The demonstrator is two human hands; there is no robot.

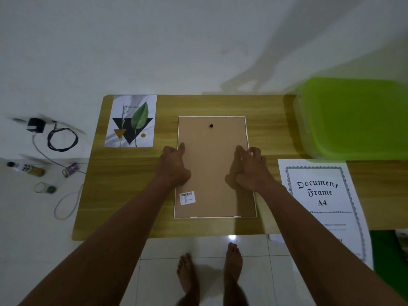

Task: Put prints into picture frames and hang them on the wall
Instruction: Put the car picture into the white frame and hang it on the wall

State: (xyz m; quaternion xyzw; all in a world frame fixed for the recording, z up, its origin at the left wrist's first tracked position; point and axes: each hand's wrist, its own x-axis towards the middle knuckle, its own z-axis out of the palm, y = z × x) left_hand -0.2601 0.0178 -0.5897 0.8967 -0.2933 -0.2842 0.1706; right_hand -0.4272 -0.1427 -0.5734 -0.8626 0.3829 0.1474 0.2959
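A white-edged picture frame lies face down in the middle of the wooden table, its brown backing board up, with a hanging hole near the far end and a barcode sticker near me. My left hand grips the frame's left edge, thumb on the backing and fingers curled outside it. At the right edge, my right hand holds the frame with curled fingertips on the rim. A leaf print lies flat at the table's far left. The "Document Frame A4" insert sheet hangs over the table's near right edge.
A green plastic container stands at the table's far right. On the white floor to the left lie a charger with a coiled cable, a small bottle and a jar. My bare feet stand at the table's near edge.
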